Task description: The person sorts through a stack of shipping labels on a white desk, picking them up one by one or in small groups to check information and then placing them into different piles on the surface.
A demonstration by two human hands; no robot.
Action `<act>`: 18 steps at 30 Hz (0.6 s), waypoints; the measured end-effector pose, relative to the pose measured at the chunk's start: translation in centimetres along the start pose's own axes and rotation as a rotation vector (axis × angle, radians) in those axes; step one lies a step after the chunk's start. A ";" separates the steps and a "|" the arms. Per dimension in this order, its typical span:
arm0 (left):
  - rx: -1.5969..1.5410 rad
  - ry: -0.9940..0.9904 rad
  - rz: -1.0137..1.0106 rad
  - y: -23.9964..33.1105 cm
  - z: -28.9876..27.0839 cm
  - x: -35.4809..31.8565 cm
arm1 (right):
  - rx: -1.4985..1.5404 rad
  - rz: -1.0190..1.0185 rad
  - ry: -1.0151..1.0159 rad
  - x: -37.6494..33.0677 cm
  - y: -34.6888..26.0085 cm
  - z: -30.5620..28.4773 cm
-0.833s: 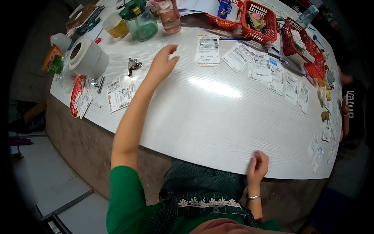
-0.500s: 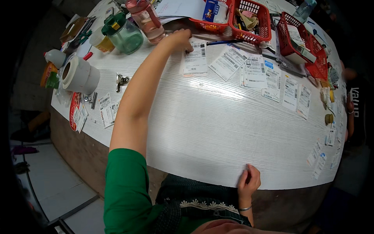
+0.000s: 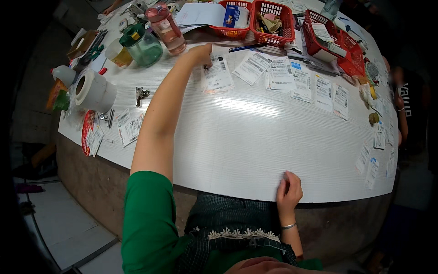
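Observation:
My left arm stretches across to the far side of the table. There my left hand (image 3: 200, 54) has its fingers bent down onto the upper left corner of a small stack of printed shipping labels (image 3: 219, 76). The sheets lie slightly fanned, and part of the grip is hidden behind the hand. To the right of that stack, more shipping labels (image 3: 253, 67) lie in overlapping piles that form a curved row. My right hand (image 3: 289, 194) rests at the table's near edge, fingers loosely curled together, with nothing visible in them.
A pink bottle (image 3: 166, 29) and a green jar (image 3: 142, 45) stand beyond my left forearm. A label roll (image 3: 98, 91), a metal clip (image 3: 141, 95) and loose labels (image 3: 130, 128) lie left. Red baskets (image 3: 273, 23) line the far side. Another person (image 3: 404, 98) is at right.
The label stack under my left hand has turned and its sheets have spread slightly. My view has shifted a little. My right hand stays at the table edge.

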State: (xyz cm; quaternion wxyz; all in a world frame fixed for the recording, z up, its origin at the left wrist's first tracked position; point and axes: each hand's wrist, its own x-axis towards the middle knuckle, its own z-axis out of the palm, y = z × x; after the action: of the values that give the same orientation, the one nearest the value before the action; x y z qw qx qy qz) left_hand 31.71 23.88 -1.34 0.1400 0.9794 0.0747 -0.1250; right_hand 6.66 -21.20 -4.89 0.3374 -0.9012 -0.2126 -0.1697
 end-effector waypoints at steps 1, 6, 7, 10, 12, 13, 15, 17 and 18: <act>-0.009 0.000 0.014 -0.1 0.4 -0.7 | 0.002 0.003 0.006 0.0 -0.1 -0.1; -0.217 -0.016 0.111 0.3 1.7 -6.4 | 0.090 0.057 -0.015 -0.2 -0.7 -0.3; -0.296 -0.033 0.120 0.8 1.8 -8.0 | 0.142 0.104 -0.037 -0.2 -0.9 -0.5; -0.662 -0.128 0.226 6.7 1.5 -15.2 | 0.311 0.240 -0.023 0.4 -1.3 -0.6; -0.710 -0.209 0.372 10.2 2.3 -21.0 | 0.364 0.171 0.018 1.7 -3.7 0.5; -0.729 -0.255 0.377 11.8 2.5 -23.3 | 0.324 0.084 0.011 2.6 -5.4 0.5; -0.755 -0.329 0.382 14.2 2.6 -27.2 | 0.432 0.181 -0.416 3.2 -7.6 -0.4; -0.976 -0.200 0.290 14.5 3.8 -29.7 | 0.680 0.362 -0.489 1.8 -7.9 -0.9; -1.078 -0.128 0.241 14.4 4.2 -30.7 | 0.807 0.450 -0.517 1.3 -8.0 -1.0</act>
State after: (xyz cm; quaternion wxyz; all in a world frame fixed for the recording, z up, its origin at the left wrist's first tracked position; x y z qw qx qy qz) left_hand 3.97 5.58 6.61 0.6388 0.7612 0.0067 -0.1115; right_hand 3.63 -16.05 0.66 0.6221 -0.7355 -0.1385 0.2298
